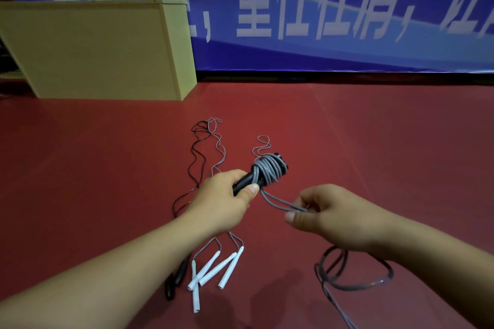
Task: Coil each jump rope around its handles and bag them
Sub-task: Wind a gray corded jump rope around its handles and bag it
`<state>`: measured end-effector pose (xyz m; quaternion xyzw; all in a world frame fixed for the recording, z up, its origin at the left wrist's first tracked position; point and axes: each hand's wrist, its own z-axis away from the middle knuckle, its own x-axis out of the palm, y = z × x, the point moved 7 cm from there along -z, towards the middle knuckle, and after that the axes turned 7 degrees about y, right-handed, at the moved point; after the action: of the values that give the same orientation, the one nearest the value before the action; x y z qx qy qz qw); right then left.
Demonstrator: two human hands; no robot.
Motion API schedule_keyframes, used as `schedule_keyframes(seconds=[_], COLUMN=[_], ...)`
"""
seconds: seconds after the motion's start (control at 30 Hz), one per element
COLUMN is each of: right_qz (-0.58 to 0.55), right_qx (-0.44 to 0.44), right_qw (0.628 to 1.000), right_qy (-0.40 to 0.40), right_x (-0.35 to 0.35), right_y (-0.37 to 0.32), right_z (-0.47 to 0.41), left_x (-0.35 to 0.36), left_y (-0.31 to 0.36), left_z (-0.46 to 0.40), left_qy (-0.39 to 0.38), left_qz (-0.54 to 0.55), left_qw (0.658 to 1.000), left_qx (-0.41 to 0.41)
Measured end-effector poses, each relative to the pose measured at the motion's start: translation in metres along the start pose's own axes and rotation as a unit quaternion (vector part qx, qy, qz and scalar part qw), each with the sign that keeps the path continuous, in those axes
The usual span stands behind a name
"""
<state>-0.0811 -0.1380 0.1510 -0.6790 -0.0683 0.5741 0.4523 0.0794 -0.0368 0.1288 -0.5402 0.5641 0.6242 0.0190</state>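
Left hand [227,201] grips the black handles [247,181], held above the red floor [374,141], with grey rope [268,169] coiled round their far end. Right hand [326,215] fingers [303,199] pinch the rope's loose strands beside it. White-handled ropes [211,272] lie on the floor below.

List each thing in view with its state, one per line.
left hand: grips the black handles.
black handles: held together, partly wrapped in grey rope.
grey rope: mostly coiled, tail running to the right hand.
right hand: pinches the rope's tail.
white handles: lying loose on the floor, ropes uncoiled.
black rope: uncoiled on the floor.
wooden box: standing on the floor.
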Motion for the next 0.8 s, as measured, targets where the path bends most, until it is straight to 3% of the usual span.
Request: schedule_keyframes(seconds=[0.23,0.47,0.67,0.8], right_qz=[-0.035,0.026,0.135,0.162], right_qx=[-0.035,-0.062,-0.109,-0.106], right_qw=[0.996,0.988,0.974,0.968], right_qy=[0.076,0.141,0.143,0.160], right_x=[-0.009,-0.022,-0.025,-0.033], right_y=[-0.002,-0.006,-0.004,0.001], right_z=[-0.001,-0.001,0.002,-0.002], left_x=[0.009,0.022,0.020,0.019], left_y=[0.006,0.035,0.039,0.042], left_z=[0.011,0.033,0.046,0.053], left_qy=[-0.094,-0.198,-0.281,-0.339], left_qz=[-0.093,-0.134,-0.127,-0.045], left_qw=[0.990,0.962,0.943,0.936], left_qx=[0.045,0.129,0.123,0.087])
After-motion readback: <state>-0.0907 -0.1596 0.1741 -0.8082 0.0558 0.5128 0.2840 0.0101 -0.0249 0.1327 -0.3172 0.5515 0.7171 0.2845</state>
